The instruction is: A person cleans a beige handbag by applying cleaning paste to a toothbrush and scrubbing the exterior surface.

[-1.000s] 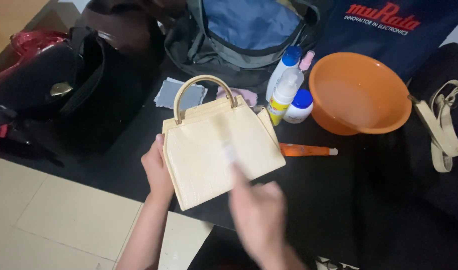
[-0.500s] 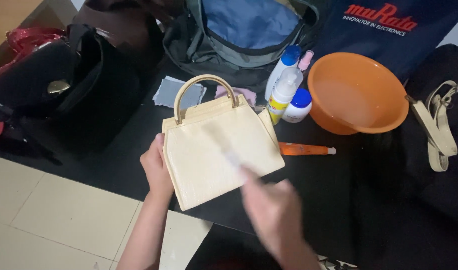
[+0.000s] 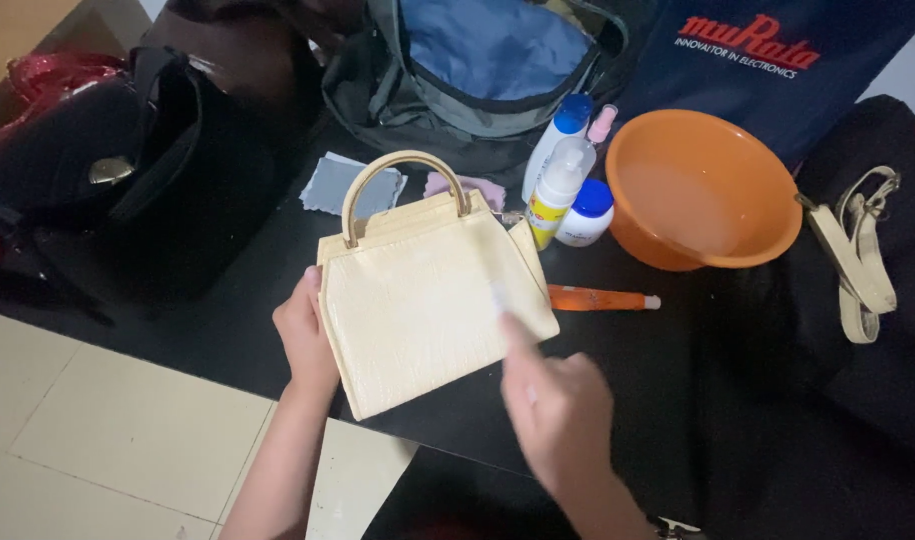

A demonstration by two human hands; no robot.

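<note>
A cream handbag with a curved handle lies flat on a black table. My left hand grips its left edge, thumb on top. My right hand is blurred just below the bag's lower right corner. It is closed on a thin pale stick-like tool whose tip reaches over the bag's right side. I cannot tell what kind of tool it is.
Right of the bag are an orange tube, an orange basin and three bottles. Behind it lie a grey cloth and a pink cloth. Dark bags ring the table; a tiled floor lies below left.
My right hand with the tool has slid down and right across the bag's face, off its lower right corner. My left hand and the bag have stayed put.
</note>
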